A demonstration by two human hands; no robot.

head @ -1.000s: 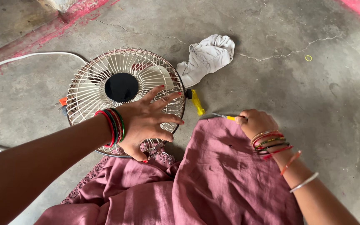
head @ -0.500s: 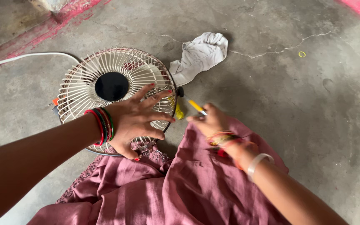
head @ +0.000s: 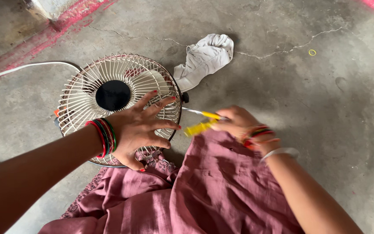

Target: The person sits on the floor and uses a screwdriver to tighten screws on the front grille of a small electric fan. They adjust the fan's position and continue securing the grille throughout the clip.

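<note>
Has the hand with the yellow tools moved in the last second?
Yes. The right hand, holding yellow-handled tools, has shifted left toward the fan grille, closing the gap to the black knob at the grille's rim.

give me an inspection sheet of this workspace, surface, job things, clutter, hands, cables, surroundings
surface: grey concrete floor, cracked and stained.
job's things: round fan with a cream wire guard and black hub lying flat on the floor; yellow-handled tools beside it, blurred.
clutter: crumpled white cloth next to the fan; small yellow ring on the floor.
hands: left hand spread flat on the guard, bangles at the wrist; right hand grips the yellow-handled tools near the guard's rim.
cables: white cable curving along the floor left of the fan.
surroundings: pink painted strip on the floor; mauve garment over the person's lap.
</note>
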